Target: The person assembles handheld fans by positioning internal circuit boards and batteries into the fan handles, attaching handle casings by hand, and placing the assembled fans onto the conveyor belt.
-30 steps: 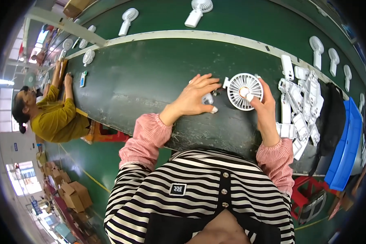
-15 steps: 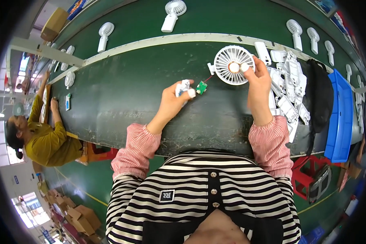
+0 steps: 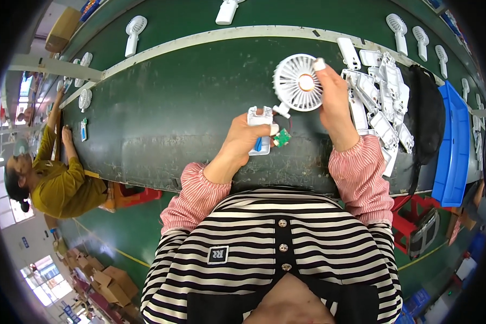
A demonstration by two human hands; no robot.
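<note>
My left hand [image 3: 242,137] is closed round a white handle shell [image 3: 260,117], its hollow side facing up and a blue part [image 3: 258,144] lying inside. Just right of my left thumb hangs a small green circuit board [image 3: 281,138], joined by a thin red wire toward the fan. My right hand [image 3: 333,94] grips the rim of a round white fan head [image 3: 299,82], thumb across its grille. The fan head's short neck [image 3: 281,110] points down toward the top end of the shell, close to it; whether they touch I cannot tell.
A heap of white handle shells [image 3: 383,89] lies to the right, beside a black bag [image 3: 425,121] and a blue tray [image 3: 451,146]. Across a pale ledge [image 3: 210,45], white handheld fans [image 3: 135,35] stand spaced along a green surface. At far left a co-worker [image 3: 65,183] sits at the bench.
My left hand has moved right and turned the shell hollow side up. The fan head has come left and tilted, its neck now near the shell. The circuit board has shifted right and down.
</note>
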